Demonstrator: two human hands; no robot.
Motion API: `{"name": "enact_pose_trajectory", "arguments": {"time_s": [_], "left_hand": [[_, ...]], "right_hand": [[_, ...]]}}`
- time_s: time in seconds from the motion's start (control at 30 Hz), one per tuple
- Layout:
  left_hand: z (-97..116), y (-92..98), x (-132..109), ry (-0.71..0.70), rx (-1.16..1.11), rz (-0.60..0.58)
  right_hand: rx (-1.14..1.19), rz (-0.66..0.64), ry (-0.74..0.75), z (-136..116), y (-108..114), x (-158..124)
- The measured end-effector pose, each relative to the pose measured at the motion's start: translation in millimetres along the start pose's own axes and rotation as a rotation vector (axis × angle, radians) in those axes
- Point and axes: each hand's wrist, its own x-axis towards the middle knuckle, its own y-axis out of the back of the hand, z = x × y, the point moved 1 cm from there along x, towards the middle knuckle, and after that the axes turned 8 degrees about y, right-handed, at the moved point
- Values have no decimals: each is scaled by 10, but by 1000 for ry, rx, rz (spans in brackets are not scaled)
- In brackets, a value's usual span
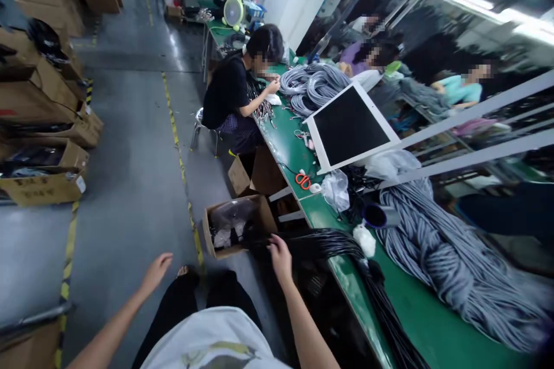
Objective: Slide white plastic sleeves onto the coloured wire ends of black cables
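My right hand reaches forward and rests on a thick bundle of black cables that hangs over the front edge of the green workbench; its fingers curl over the strands. My left hand hovers over the grey floor to the left of my knees, fingers stretched out and holding nothing. My black trousers and white shirt fill the bottom of the view.
An open cardboard box sits on the floor by the bench. Grey cable coils, a tilted monitor, orange scissors and plastic bags lie on the bench. A seated co-worker works farther along. Cartons line the left.
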Motion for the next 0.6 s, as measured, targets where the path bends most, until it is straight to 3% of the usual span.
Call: {"name": "enact_pose_trajectory", "arguments": {"time_s": [0.07, 0.13, 0.2, 0.3, 0.43, 0.6], "left_hand": [[-173, 504, 18, 56, 17, 96], [-293, 767, 53, 103, 4, 149], [-326, 824, 118, 127, -30, 150], [-202, 748, 302, 129, -76, 76], [240, 836, 782, 93, -69, -38], [1274, 1430, 1648, 10, 18, 22]], "right_hand": [[20, -128, 142, -567, -250, 415], [5, -251, 253, -940, -494, 678], [-36, -356, 301, -1128, -719, 835], [-110, -474, 300, -1191, -985, 1022], [-140, -531, 271, -1208, -1155, 1451], [-92, -411, 243, -1388, -1002, 2365]]}}
